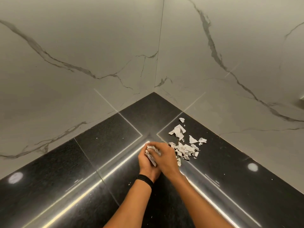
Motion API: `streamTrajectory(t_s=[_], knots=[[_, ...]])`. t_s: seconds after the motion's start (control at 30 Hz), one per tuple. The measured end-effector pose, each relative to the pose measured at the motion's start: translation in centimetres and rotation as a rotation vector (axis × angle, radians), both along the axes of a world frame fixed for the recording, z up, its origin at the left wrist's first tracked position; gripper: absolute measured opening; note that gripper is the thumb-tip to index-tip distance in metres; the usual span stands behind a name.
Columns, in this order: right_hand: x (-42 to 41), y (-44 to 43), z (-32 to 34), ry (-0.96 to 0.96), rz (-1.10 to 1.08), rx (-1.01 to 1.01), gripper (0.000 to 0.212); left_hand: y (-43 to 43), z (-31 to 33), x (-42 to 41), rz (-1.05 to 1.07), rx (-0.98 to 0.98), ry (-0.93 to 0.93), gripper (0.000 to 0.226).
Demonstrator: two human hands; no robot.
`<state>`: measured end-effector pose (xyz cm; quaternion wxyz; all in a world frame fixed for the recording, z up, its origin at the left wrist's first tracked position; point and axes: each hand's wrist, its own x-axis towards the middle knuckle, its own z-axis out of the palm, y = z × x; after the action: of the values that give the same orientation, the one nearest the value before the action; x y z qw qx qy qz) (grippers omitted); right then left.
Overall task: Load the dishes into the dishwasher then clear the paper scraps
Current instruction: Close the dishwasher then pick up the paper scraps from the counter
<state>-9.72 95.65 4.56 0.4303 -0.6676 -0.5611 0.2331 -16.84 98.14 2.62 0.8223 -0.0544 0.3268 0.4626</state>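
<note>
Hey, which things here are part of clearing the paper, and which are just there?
Part of the job: loose paper scraps on the counter; crumpled scraps gripped between left hand and right hand.
Just there: black countertop; marble walls; black wristband on the left wrist.

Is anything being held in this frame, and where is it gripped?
A crumpled bunch of paper scraps, cupped in the left hand with the right hand curled over its top. The loose scraps lie beside them on the black counter.

A glossy black L-shaped countertop (pixel 107 142) carries a loose scatter of torn white paper scraps (pixel 185 148) on its right wing, plus tiny white flecks (pixel 123 138) dotted about.
</note>
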Motion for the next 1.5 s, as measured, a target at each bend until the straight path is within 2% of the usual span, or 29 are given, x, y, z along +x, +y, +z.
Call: streamTrajectory(t_s=[0.1,0.2,0.27,0.4,0.47,0.53,0.63,0.7,0.8,0.87,0.97,1.03,1.07,1.13,1.23,1.27,1.33,1.43,1.5], knots=[[-0.6,0.0,-0.7,-0.268,0.036,0.031,0.025,-0.1,-0.1,-0.5,-0.028,-0.004,-0.06,0.035],[-0.5,0.4,-0.1,-0.325,0.056,0.034,0.031,0.0,-0.4,-0.8,-0.041,0.004,-0.117,0.041],[0.0,0.6,0.4,-0.213,0.038,0.063,0.031,0.2,-0.5,-0.8,-0.032,0.005,-0.109,0.042],[2.5,2.0,1.5,0.142,-0.113,0.034,0.021,1.0,-1.3,-0.6,0.021,-0.022,-0.111,0.037],[4.4,2.6,1.1,0.138,-0.179,0.003,0.02,1.0,-1.6,-0.6,0.032,-0.035,-0.137,0.037],[6.3,3.0,0.0,-0.03,-0.164,-0.089,0.025,1.1,-2.0,-0.7,0.046,-0.058,-0.153,0.037],[7.8,3.0,-2.6,-0.391,0.026,-0.265,0.039,1.3,-2.7,-0.9,0.061,-0.065,-0.126,0.045],[7.7,2.6,-4.4,-0.556,0.12,-0.303,0.034,1.3,-2.9,-0.8,0.078,-0.075,-0.107,0.05],[7.0,1.3,-5.5,-0.635,0.082,-0.253,0.021,1.0,-3.1,-0.8,0.105,-0.098,-0.091,0.054],[6.6,0.5,-5.3,-0.516,-0.009,-0.173,0.023,0.7,-2.9,-0.9,0.094,-0.092,-0.07,0.055],[5.8,-0.5,-2.9,-0.103,-0.191,-0.063,0.025,0.4,-2.7,-0.9,0.079,-0.071,-0.032,0.05],[4.8,-0.9,-0.9,0.079,-0.184,0.012,0.026,0.1,-2.5,-0.7,0.082,-0.065,-0.035,0.045],[3.9,-1.2,0.0,0.116,-0.142,0.039,0.026,-0.1,-2.4,-0.6,0.075,-0.064,-0.046,0.043],[2.1,-1.7,1.1,0.063,-0.029,0.052,0.026,-0.4,-2.4,-0.5,0.048,-0.068,-0.059,0.039],[0.3,-1.8,0.1,-0.215,0.152,0.016,0.025,-1.0,-2.3,-0.9,0.03,-0.073,-0.097,0.037],[-0.1,-1.8,-0.4,-0.251,0.189,0.003,0.026,-1.1,-2.2,-1.3,0.037,-0.076,-0.116,0.036],[-0.6,-1.9,-0.6,-0.133,0.199,0.034,0.025,-1.2,-1.8,-2.0,0.055,-0.068,-0.134,0.035],[-0.5,-1.4,0.6,0.224,0.073,0.07,0.024,-1.3,-1.8,-3.3,0.09,-0.048,-0.127,0.042],[0.7,-0.3,0.2,0.263,-0.042,0.044,0.022,-1.3,-1.8,-3.9,0.112,-0.059,-0.131,0.052]])
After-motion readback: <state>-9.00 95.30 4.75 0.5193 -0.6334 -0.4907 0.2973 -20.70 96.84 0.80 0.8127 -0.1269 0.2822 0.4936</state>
